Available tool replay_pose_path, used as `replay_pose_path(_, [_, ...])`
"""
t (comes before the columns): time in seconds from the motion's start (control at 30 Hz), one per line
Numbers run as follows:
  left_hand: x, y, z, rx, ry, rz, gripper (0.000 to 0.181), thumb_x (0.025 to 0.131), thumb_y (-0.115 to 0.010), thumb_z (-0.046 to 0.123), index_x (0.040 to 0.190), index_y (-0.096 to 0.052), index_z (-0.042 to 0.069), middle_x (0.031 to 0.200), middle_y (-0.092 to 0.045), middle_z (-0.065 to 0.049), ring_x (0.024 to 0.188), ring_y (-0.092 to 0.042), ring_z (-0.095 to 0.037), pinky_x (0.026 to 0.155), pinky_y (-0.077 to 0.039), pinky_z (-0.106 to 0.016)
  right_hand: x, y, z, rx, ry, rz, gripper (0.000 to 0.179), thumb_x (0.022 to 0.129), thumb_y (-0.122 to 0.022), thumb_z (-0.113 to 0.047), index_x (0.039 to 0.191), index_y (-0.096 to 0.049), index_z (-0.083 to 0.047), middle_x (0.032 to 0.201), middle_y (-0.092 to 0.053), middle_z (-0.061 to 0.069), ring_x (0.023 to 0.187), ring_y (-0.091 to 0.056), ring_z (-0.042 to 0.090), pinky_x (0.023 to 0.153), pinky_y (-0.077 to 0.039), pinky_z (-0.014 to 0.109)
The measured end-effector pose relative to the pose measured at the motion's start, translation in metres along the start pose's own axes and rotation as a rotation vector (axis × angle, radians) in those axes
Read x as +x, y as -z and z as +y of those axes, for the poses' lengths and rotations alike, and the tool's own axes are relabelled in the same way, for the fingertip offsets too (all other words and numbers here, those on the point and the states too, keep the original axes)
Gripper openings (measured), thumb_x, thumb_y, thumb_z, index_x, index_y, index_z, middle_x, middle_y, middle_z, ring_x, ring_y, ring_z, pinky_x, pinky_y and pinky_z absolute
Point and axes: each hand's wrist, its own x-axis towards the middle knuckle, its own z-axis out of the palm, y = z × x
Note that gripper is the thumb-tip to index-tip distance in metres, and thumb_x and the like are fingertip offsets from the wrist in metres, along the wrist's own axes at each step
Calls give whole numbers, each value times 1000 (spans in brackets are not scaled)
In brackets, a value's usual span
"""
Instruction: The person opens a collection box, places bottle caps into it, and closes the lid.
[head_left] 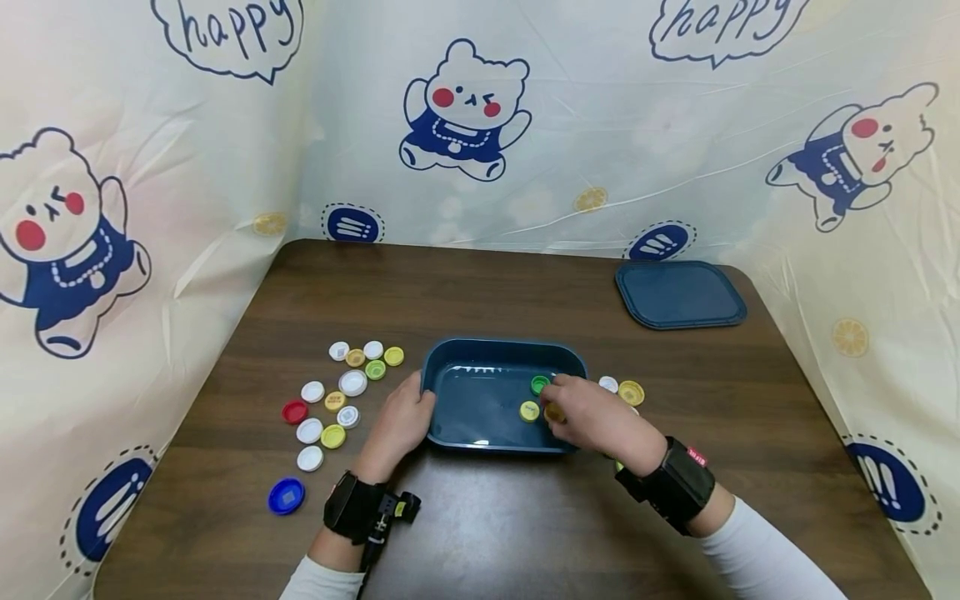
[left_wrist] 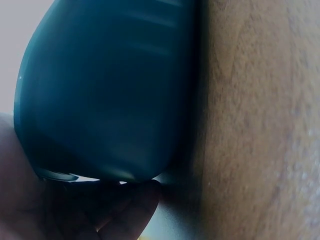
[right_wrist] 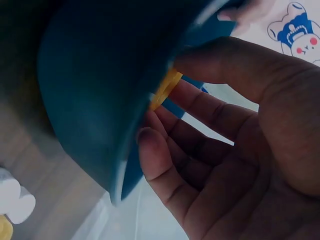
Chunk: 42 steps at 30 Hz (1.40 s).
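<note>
A dark blue rectangular tray (head_left: 480,417) sits on the table in the head view. My left hand (head_left: 405,419) grips its left end, with the thumb at the rim and the fingers along the outer wall. Over the tray's right side, my right hand (head_left: 596,417) pinches an orange-yellow bottle cap (right_wrist: 166,89) between thumb and fingers, just inside the rim. Beside those fingers, a green bottle cap (head_left: 539,384) and a yellow bottle cap (head_left: 529,411) lie on the tray floor.
Several loose bottle caps lie left of the tray, among them a red cap (head_left: 295,412) and a large blue cap (head_left: 286,496). More, including a yellow cap (head_left: 632,392), lie to its right, partly hidden by my right hand. A flat blue lid (head_left: 681,295) rests at the back right.
</note>
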Motion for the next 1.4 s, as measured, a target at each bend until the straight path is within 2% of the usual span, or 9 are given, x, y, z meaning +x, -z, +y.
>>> replay_pose_path(0.3, [2,0,1,3,-4,-6,39,104,-38,17,137,-52,2,130,-57,-17,112,-54,-29,97,-44,-51,-2,-3,-2,-6,8,-3,23,86,-78,-10,107,-71,-5,92,-59,3,75,-52,13,67,-50,29])
replay_pose_path(0.47, [2,-1,0,5,-2,-7,40,104,-38,16,138,-51,1,131,-57,-18,113,-54,-30,97,-44,-52,-2,-3,-2,-17,7,-24,26,88,-78,-16,110,-69,-4,93,-59,4,75,-51,13,67,-49,29])
replay_pose_path(0.63, [1,-1,0,6,-2,-10,39,103,-38,16,137,-51,0,129,-57,-17,111,-53,-29,96,-44,-51,0,-3,-3,-7,-31,-30,32,90,-77,-22,114,-68,-4,94,-60,5,76,-51,15,68,-49,31])
replay_pose_path(0.83, [1,-1,0,2,-2,-15,41,103,-38,15,140,-49,0,131,-57,-18,110,-53,-30,96,-44,-51,-1,2,-2,32,-83,-35,33,90,-77,-23,115,-68,-5,97,-62,8,79,-53,18,69,-50,32])
replay_pose_path(1.07, [0,-1,1,5,7,-21,43,103,-37,16,142,-48,-1,133,-56,-18,113,-52,-30,98,-43,-52,-10,15,5,40,-96,45,31,90,-77,-23,115,-70,-6,99,-63,8,78,-54,16,68,-51,28])
replay_pose_path(1.23, [1,-1,2,4,15,-22,42,103,-37,17,140,-49,0,131,-56,-18,112,-52,-30,98,-43,-51,-17,28,20,64,-150,106,30,93,-74,-24,118,-69,-8,105,-64,8,83,-58,17,70,-52,34])
replay_pose_path(1.4, [1,0,2,-1,13,-24,43,103,-36,16,140,-49,0,131,-56,-17,112,-52,-31,97,-43,-51,-21,33,44,52,-238,191,31,94,-71,-21,121,-68,-4,109,-66,12,94,-64,25,78,-55,43])
